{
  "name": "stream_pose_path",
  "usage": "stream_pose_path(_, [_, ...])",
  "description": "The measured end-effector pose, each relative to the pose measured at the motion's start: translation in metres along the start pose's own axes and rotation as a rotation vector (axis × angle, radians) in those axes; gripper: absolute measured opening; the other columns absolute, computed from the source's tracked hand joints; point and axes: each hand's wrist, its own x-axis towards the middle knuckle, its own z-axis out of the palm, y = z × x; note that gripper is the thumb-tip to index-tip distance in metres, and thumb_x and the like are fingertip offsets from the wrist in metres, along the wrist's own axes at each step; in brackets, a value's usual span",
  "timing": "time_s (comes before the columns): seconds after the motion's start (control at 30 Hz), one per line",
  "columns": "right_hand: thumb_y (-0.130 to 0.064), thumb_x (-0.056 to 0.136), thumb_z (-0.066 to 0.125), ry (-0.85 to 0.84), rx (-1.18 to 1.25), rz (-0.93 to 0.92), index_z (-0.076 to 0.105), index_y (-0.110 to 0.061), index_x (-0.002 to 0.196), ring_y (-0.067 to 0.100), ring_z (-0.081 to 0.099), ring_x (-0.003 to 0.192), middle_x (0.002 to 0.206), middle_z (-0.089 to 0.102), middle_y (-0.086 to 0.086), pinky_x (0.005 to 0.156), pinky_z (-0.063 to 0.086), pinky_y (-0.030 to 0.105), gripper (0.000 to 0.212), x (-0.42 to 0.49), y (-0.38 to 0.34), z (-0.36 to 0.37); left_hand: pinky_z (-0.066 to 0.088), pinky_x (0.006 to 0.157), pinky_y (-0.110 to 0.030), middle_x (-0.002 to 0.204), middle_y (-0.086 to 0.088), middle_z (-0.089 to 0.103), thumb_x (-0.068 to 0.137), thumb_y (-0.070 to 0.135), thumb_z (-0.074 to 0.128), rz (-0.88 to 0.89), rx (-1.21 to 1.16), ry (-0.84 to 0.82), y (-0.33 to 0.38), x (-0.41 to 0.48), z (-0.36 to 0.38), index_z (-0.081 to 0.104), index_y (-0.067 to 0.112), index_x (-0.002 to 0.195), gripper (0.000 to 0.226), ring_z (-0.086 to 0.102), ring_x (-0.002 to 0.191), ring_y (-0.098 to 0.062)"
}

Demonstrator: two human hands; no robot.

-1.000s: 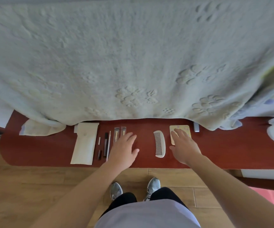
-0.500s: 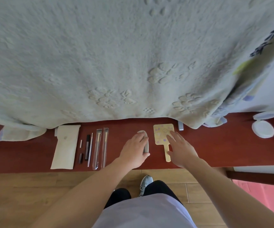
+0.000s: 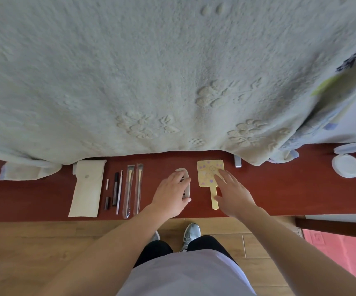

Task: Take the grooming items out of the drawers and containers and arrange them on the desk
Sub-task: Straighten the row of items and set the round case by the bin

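The left hand (image 3: 170,194) is laid flat, fingers relaxed, over the comb (image 3: 187,186). The right hand (image 3: 234,193), spread open, is touched to the mirror (image 3: 207,169). Both items are set side by side mid-surface (image 3: 279,189), long axes running far edge to near edge, with the mirror's handle toward the near edge.

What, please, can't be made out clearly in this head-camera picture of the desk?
Head view throughout.
Comb: mostly under the left hand; only its rim and some teeth show.
Mirror: lower right corner covered by the right hand.
Grey object at the back: top tucked under the blanket, unidentifiable.
Desk: rear hidden by the blanket; no drawers visible.
Small sticks beside the pouch: too small to identify.
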Motion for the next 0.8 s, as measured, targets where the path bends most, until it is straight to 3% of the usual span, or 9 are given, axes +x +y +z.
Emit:
stream_pose_path(0.43, [-0.041, 0.094, 0.054, -0.017, -0.014, -0.035, 0.018, -0.023, 0.150, 0.018, 0.003, 0.148, 0.161, 0.006, -0.002, 0.115, 0.022, 0.034, 0.069, 0.014, -0.063, 0.013, 0.032, 0.114, -0.037, 0.148, 0.002, 0.038, 0.084, 0.050, 0.067, -0.016, 0.011, 0.068, -0.056, -0.035, -0.006, 0.044, 0.020, 0.139, 0.067, 0.039, 0.134, -0.018])
stream_pose_path(0.8, [-0.041, 0.095, 0.053, -0.032, -0.013, -0.027, 0.017, -0.023, 0.150, 0.018, 0.003, 0.148, 0.161, 0.005, -0.002, 0.115, 0.024, 0.034, 0.068, 0.021, -0.096, 0.017, 0.029, 0.117, -0.036, 0.150, 0.002, 0.037, 0.084, 0.049, 0.068, -0.009, -0.025, 0.075, -0.081, -0.042, -0.009, 0.042, 0.017, 0.142, 0.072, 0.035, 0.138, -0.017])
